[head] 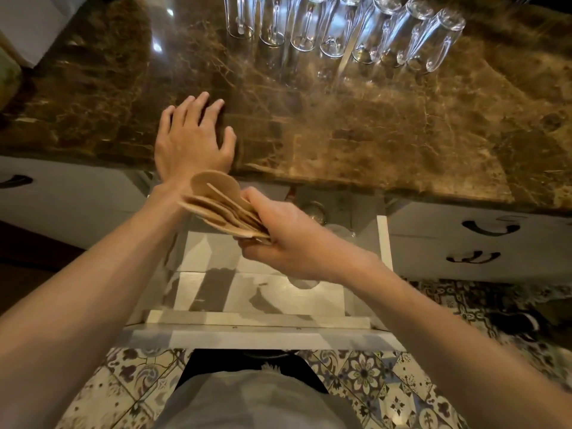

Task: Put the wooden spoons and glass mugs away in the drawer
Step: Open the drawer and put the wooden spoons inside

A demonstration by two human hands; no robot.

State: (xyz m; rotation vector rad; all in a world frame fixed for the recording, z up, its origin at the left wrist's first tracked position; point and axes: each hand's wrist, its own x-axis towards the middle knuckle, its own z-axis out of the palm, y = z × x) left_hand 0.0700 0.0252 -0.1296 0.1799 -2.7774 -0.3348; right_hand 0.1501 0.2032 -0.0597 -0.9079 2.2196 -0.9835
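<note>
My right hand (278, 233) grips a bundle of several pale wooden spoons (216, 199), their bowls fanned out to the left, above the open white drawer (257, 320). My left hand (193, 137) lies flat with fingers spread on the brown marble counter (371, 134), just beyond the drawer and empty. Several glass mugs (340, 26) stand upside down in a row at the back of the counter. Some glassware (315, 212) shows inside the back of the drawer, partly hidden by my right hand.
Closed white drawers with dark handles (490, 227) flank the open drawer on the right, and another handle (15, 181) sits on the left. Patterned floor tiles (402, 391) lie below. A white object (31, 26) stands at the counter's far left corner.
</note>
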